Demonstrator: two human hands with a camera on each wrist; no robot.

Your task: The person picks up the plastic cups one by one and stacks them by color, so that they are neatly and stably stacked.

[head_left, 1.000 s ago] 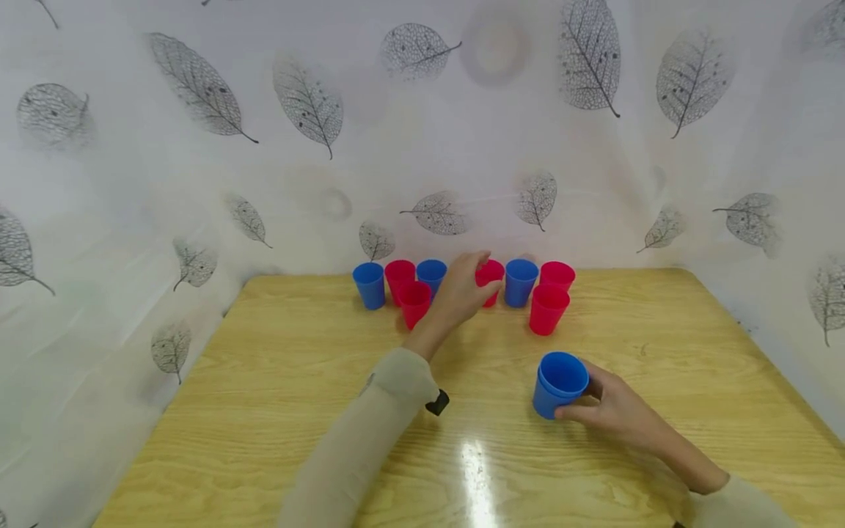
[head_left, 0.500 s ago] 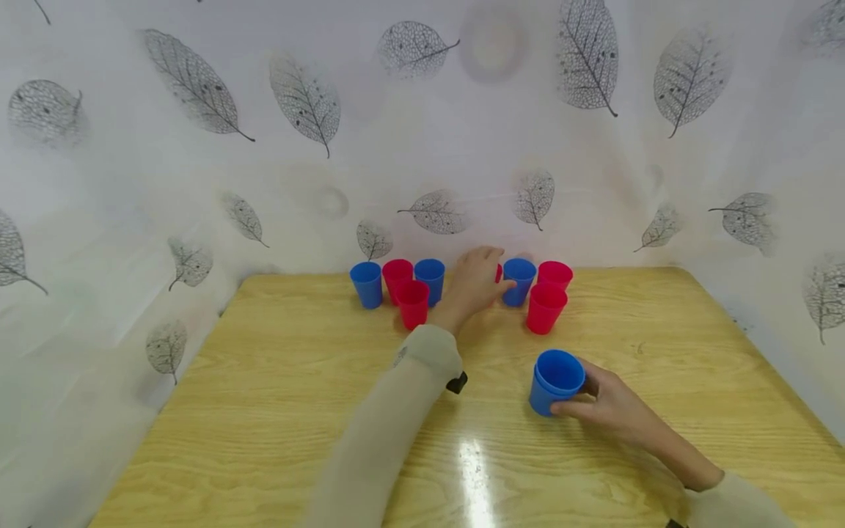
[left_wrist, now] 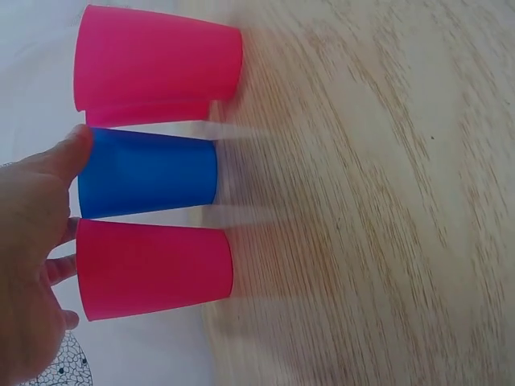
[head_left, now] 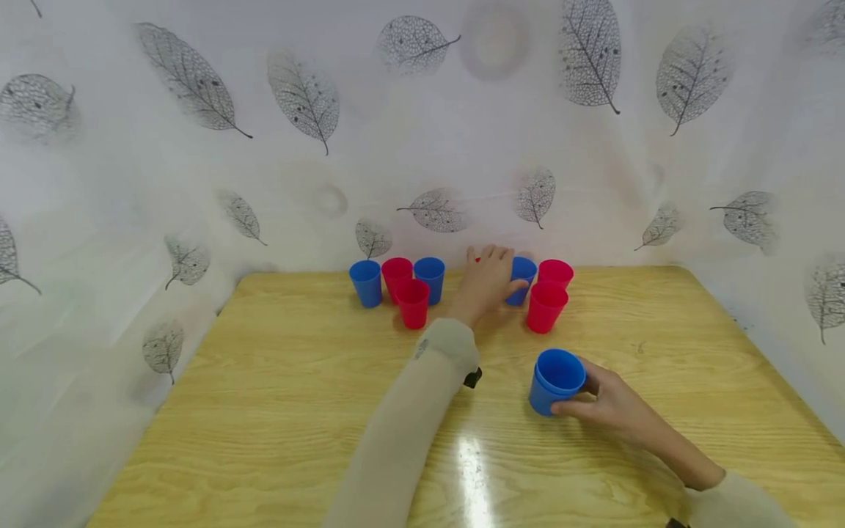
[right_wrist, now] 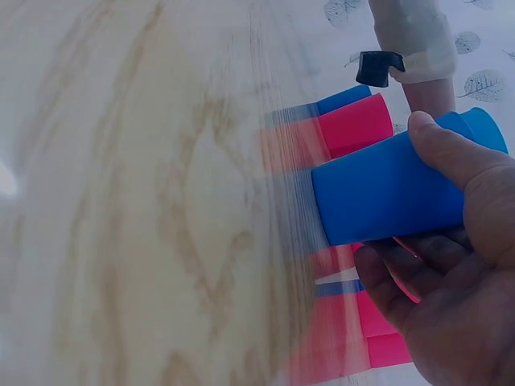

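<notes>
My right hand (head_left: 615,407) grips a stack of nested blue cups (head_left: 548,392) at the front right. In the right wrist view, the thumb lies along the near side of the stack (right_wrist: 394,189) and the fingers curl underneath. My left hand (head_left: 485,284) is at the back row, fingers extended, beside a blue cup (head_left: 527,270). In the left wrist view, the thumb is at that blue cup's (left_wrist: 153,173) rim, and the other fingers show partly behind a neighbouring red cup (left_wrist: 157,269). From the head view, the left hand hides most of this red cup.
To the left of the left hand stand blue cups (head_left: 366,284) and red cups (head_left: 413,304). Two red cups (head_left: 547,308) stand to its right, one before the other. A wooden table (head_left: 277,411) meets a leaf-patterned sheet (head_left: 462,132) at the back.
My left hand has moved right along the back row, from the red cup to the blue cup beside it. My right hand keeps its grip on the blue stack, nearly still.
</notes>
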